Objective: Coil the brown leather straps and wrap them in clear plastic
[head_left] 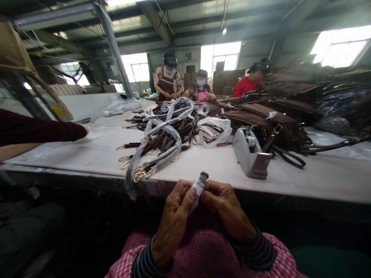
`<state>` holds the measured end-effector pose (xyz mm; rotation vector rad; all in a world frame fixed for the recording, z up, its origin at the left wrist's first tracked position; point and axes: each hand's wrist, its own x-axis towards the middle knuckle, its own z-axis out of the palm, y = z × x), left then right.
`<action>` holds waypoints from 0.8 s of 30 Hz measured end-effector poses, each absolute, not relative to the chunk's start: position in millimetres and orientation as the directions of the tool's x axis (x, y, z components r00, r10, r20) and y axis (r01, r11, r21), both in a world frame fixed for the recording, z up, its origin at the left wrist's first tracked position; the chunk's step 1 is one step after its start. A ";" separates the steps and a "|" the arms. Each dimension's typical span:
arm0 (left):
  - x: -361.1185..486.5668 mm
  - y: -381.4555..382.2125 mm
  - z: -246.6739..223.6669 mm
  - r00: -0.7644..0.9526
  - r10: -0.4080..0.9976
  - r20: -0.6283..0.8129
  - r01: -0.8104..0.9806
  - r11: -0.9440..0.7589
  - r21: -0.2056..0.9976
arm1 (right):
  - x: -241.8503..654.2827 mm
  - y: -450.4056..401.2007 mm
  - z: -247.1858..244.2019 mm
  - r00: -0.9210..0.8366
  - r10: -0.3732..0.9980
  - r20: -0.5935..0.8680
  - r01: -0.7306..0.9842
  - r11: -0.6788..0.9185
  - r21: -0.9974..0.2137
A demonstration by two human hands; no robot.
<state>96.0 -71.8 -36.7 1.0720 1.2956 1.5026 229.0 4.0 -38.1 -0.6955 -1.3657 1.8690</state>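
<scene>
My left hand (175, 216) is closed on a short strap piece (198, 187) wrapped in white film or paper, its thumb lying along the wrap. The strap's dark end (204, 175) sticks out at the top. From the other side my right hand (227, 204) pinches the same strap, with its fingertips against the wrapped part. Both hands are just in front of the table's near edge, above my lap. Beyond them lies a heap of dark brown straps (162, 141) with gold clasps (140, 175). Grey film-wrapped straps (171, 129) lie across this heap.
A grey tape dispenser (251, 154) stands at the right. Behind it are piled brown bags (269, 112). A clear plastic bag of strips (213, 131) lies mid-table. Another person's sleeved arm (40, 129) reaches in from the left, and several co-workers (168, 79) are across the table (95, 154).
</scene>
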 end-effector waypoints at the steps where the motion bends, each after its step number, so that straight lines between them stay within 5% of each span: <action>1: 97.2 -72.9 -36.7 -0.271 0.958 0.092 -0.037 -0.106 0.994 | 227.5 3.5 -37.8 -0.602 0.798 -0.019 -0.235 -0.200 -0.951; 8: 102.6 -84.1 -38.4 -0.263 0.956 0.128 0.068 -0.114 0.991 | 220.1 1.3 -49.9 -0.632 0.773 -0.053 -0.264 -0.279 -0.923; 12: 101.1 -82.0 -57.4 -0.305 0.951 0.054 -0.062 -0.076 0.995 | 212.3 4.3 -67.4 -0.650 0.759 -0.043 -0.234 -0.253 -0.939; 17: 88.8 -68.7 -88.3 -0.196 0.977 -0.079 -0.427 -0.012 0.904 | 201.8 12.2 -96.7 -0.478 0.844 0.243 0.032 0.292 -0.956; 20: 88.3 -67.5 -89.6 -0.159 0.985 -0.065 -0.504 -0.025 0.863 | 200.1 12.6 -105.0 -0.300 0.738 0.605 0.177 0.666 -0.724; 24: 96.0 -71.9 -76.3 -0.123 0.991 -0.052 -0.526 -0.020 0.851 | 207.3 12.6 -95.9 -0.155 0.477 0.865 0.299 0.857 -0.419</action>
